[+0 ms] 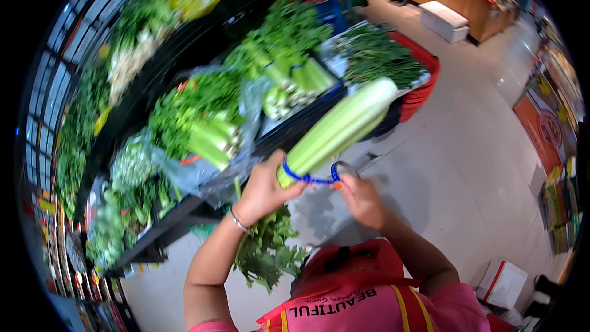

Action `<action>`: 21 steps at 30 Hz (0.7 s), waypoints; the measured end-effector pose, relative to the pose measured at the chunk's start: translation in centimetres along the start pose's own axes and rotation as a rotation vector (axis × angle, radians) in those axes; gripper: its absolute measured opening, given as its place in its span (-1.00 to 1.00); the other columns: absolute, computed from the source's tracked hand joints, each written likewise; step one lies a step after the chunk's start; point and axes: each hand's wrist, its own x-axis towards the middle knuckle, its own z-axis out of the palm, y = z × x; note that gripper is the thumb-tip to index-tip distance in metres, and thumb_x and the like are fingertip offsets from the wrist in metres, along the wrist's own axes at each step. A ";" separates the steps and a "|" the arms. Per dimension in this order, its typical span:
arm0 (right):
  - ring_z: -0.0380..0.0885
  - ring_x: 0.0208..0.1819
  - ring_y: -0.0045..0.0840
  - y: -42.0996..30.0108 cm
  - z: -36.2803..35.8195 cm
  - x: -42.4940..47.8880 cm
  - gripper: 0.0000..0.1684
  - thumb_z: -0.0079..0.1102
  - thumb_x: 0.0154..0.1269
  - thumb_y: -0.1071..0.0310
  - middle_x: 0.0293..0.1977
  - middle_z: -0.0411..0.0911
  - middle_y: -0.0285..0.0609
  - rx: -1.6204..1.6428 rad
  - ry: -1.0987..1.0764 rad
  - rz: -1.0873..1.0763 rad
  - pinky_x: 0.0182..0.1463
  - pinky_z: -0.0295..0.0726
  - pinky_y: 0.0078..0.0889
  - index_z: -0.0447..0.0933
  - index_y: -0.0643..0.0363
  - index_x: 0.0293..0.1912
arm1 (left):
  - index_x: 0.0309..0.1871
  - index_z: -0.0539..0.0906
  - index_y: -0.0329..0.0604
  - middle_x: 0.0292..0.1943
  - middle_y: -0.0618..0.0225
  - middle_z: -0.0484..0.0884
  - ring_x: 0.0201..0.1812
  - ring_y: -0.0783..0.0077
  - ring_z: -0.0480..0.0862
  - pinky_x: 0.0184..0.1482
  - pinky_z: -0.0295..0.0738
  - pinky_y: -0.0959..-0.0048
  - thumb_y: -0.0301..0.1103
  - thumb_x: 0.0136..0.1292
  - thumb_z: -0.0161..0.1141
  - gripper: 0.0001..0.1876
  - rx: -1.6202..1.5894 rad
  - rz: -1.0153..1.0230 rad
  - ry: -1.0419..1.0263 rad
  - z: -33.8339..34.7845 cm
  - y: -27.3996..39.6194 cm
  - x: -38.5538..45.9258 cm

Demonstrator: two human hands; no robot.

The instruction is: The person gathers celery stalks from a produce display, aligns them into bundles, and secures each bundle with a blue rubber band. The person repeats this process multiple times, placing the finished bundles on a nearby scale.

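Observation:
A thick bunch of pale green celery (339,127) is gripped by my left hand (262,191) around its stalks, low on the bunch. The white root end points away to the upper right, while the leafy tops (272,251) hang below my left wrist. A blue tie band (318,180) circles the stalks just above my left hand. Its free end stretches across to my right hand (366,200), which pinches it between the fingertips. Beside those fingertips the band curls into a loop. Something small and orange shows at the fingers, too blurred to name.
A sloped black vegetable stand (184,214) runs along the left. Bundled celery (214,140), more tied celery (299,80) and leafy greens (122,233) lie on it. Stacked red crates (417,94) carry thin green vegetables (380,57). A white foam box (444,20) stands farther off on the tiles.

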 end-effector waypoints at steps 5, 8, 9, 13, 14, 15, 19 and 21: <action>0.49 -0.29 0.01 6.0 -10.1 -3.3 -0.81 0.00 0.22 0.42 -0.39 0.51 0.15 -0.135 0.214 -0.110 -0.25 0.46 -0.08 0.45 0.24 -0.17 | -0.32 0.49 -0.28 -0.53 0.07 0.47 -0.56 0.15 0.47 -0.37 0.47 0.42 -0.25 -0.20 0.41 -0.58 0.046 0.173 -0.300 8.0 9.5 5.9; 0.42 -0.04 -0.12 9.8 -13.3 -5.5 -0.69 0.01 0.22 0.40 -0.08 0.47 0.05 -0.073 0.229 -0.085 0.06 0.36 -0.17 0.43 0.27 -0.03 | -0.29 0.46 -0.23 -0.53 0.14 0.54 -0.49 0.20 0.62 -0.36 0.50 0.45 -0.19 -0.19 0.45 -0.53 0.006 0.298 -0.466 11.9 13.5 8.7; 0.44 -0.04 -0.20 12.4 -14.2 -6.1 -0.66 0.02 0.23 0.38 -0.08 0.47 0.01 -0.063 0.140 -0.067 0.05 0.37 -0.20 0.42 0.25 0.00 | -0.19 0.41 -0.19 -0.52 0.05 0.56 -0.43 0.00 0.63 -0.35 0.51 0.29 -0.05 -0.14 0.43 -0.44 -0.009 0.374 -0.563 12.8 14.7 9.9; 0.39 0.08 -0.44 8.0 -25.1 -4.4 -0.45 -0.07 0.33 0.24 0.04 0.41 -0.05 0.857 -0.156 0.321 0.13 0.35 -0.37 0.19 0.29 0.24 | -0.14 0.36 -0.14 -0.53 0.02 0.56 -0.42 -0.10 0.59 -0.36 0.49 0.13 -0.09 -0.01 0.34 -0.50 0.169 0.457 -0.808 15.5 19.1 14.0; 0.37 0.12 -0.48 6.9 -28.0 -3.5 -0.39 -0.10 0.36 0.21 0.09 0.39 -0.05 0.924 -0.215 0.265 0.16 0.33 -0.42 0.13 0.31 0.29 | -0.15 0.35 -0.15 -0.51 0.02 0.56 -0.42 -0.10 0.59 -0.36 0.49 0.13 -0.12 -0.01 0.33 -0.52 0.234 0.456 -0.876 16.1 19.8 15.0; 0.35 0.16 -0.44 7.3 -30.4 -3.5 -0.39 -0.16 0.38 0.16 0.11 0.36 -0.01 0.920 -0.231 0.123 0.18 0.32 -0.41 0.13 0.34 0.28 | -0.15 0.35 -0.15 -0.50 0.02 0.56 -0.41 -0.10 0.59 -0.36 0.49 0.12 -0.15 0.00 0.31 -0.54 0.293 0.483 -0.954 17.3 20.8 16.6; 0.32 0.20 -0.33 8.7 -36.5 -1.6 -0.32 -0.33 0.43 -0.03 0.15 0.32 0.10 1.359 -0.295 0.137 0.20 0.31 -0.38 0.18 0.39 0.22 | -0.24 0.29 -0.29 -0.37 0.04 0.54 -0.35 -0.08 0.59 -0.37 0.47 0.13 -0.28 -0.02 0.28 -0.57 0.368 0.838 -0.922 21.6 20.8 21.7; 0.40 0.13 -0.31 10.8 -38.0 -0.6 -0.29 -0.36 0.42 -0.11 0.12 0.36 0.12 1.658 -0.336 0.412 0.15 0.36 -0.38 0.23 0.39 0.18 | -0.28 0.30 -0.33 -0.42 0.09 0.52 -0.40 0.03 0.60 -0.40 0.48 0.21 -0.40 -0.06 0.23 -0.65 0.461 0.930 -0.822 23.8 20.6 24.5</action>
